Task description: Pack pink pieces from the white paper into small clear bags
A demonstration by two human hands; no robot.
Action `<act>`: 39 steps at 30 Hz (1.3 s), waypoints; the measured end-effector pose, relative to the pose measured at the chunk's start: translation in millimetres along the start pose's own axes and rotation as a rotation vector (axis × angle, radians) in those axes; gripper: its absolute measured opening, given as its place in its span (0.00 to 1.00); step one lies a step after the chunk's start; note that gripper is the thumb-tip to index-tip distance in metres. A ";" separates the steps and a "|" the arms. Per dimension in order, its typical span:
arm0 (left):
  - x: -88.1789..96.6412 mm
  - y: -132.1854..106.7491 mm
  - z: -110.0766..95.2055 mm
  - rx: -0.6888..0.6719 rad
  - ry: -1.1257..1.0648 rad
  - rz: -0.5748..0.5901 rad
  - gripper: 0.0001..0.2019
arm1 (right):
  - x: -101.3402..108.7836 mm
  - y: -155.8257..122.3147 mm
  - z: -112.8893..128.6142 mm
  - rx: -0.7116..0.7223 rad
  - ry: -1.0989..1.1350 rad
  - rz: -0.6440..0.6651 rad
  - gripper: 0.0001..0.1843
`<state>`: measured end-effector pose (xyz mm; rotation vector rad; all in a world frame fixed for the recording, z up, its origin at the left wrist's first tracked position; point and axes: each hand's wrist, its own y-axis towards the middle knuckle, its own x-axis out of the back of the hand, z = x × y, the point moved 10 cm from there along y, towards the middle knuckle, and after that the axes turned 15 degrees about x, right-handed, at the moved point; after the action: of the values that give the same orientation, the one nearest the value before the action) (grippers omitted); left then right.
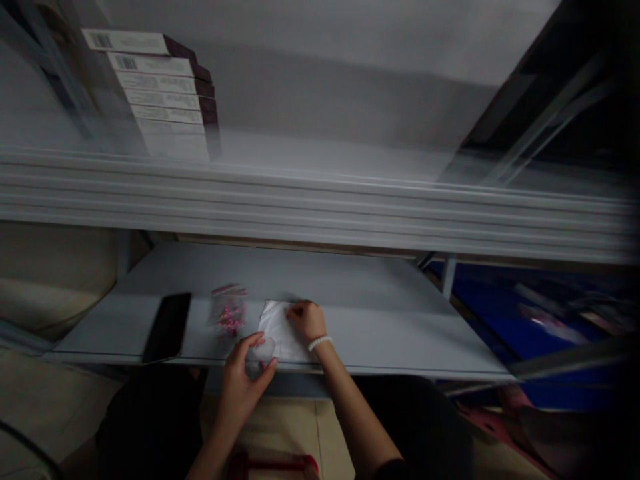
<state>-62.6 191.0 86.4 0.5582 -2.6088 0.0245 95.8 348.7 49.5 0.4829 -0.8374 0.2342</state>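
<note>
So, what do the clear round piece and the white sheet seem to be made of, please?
The round piece in the left hand looks like glossy clear plastic or glass, being see-through. The white sheet looks like thin paper or tissue, softly creased; dim light leaves it open.

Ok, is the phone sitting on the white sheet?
No, the phone lies on the gray shelf left of the white sheet, with a small bag of pink bits between them.
</note>
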 end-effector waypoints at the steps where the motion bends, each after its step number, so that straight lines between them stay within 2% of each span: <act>1: 0.0 0.1 -0.4 0.000 0.001 0.000 0.18 | -2.3 0.4 -0.1 -0.011 -0.013 0.001 0.07; 7: 2.7 0.7 -1.6 0.004 0.010 -0.008 0.17 | -5.3 7.1 0.5 -0.035 -0.004 -0.015 0.06; 10: 4.6 0.6 -0.5 0.006 0.003 -0.019 0.17 | 0.9 8.4 11.0 -0.005 0.082 -0.020 0.07; 14: 2.1 0.9 1.4 0.014 -0.011 -0.006 0.18 | 16.0 -1.7 54.7 0.113 0.261 0.016 0.06; 17: -0.8 1.5 0.6 0.010 -0.015 -0.003 0.17 | 27.1 -15.6 103.5 0.305 0.465 0.079 0.04; 19: -1.8 1.6 -0.8 0.004 -0.016 -0.009 0.17 | 32.2 -22.2 121.2 0.379 0.541 0.103 0.04; 21: -1.9 1.6 -1.5 0.005 -0.015 -0.011 0.17 | 33.8 -22.0 116.7 0.359 0.523 0.083 0.05; 25: 0.2 0.3 -0.9 0.010 -0.003 -0.006 0.18 | 25.6 -12.1 71.3 0.211 0.235 0.033 0.07; 29: 3.1 -1.6 0.6 0.009 -0.003 -0.013 0.18 | 9.9 -7.6 39.4 0.156 0.058 0.043 0.08; 39: 3.2 -1.0 3.0 0.013 -0.001 -0.005 0.18 | -10.5 -7.0 24.9 0.120 -0.169 0.110 0.07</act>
<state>-66.2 188.6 85.1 0.5698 -2.6103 0.0401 75.4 330.1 53.4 0.5753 -1.0200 0.3495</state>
